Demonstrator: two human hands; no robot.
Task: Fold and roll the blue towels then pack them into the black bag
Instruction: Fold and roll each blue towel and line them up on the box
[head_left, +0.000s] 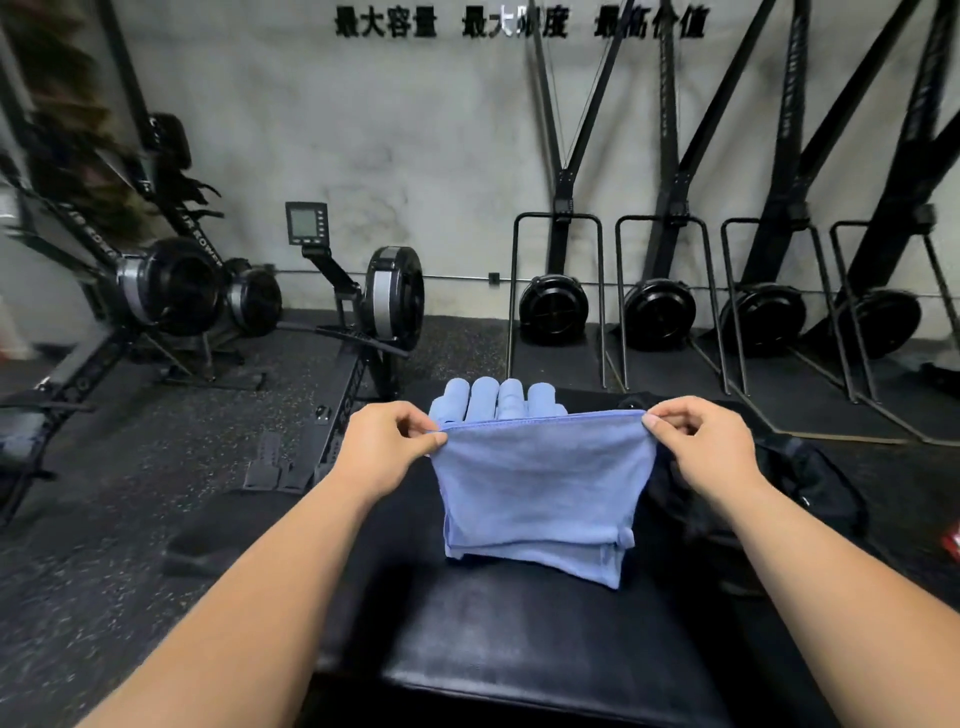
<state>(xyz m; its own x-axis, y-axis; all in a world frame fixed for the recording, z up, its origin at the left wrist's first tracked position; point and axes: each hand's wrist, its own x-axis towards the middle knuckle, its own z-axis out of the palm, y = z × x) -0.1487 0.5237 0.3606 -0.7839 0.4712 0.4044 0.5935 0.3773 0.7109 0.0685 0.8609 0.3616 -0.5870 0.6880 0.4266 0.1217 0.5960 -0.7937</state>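
Rowing machines (394, 297) stand left; ski trainers (554, 309) line the wall (415, 130).

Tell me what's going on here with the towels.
A person is holding a blue towel up over a black padded bench. The left hand pinches one top corner and the right hand pinches the other. The towel hangs in folded layers, not yet rolled. Behind it, at least four rolled blue towels lie side by side on the bench. The black bag sits to the right, below the right hand.
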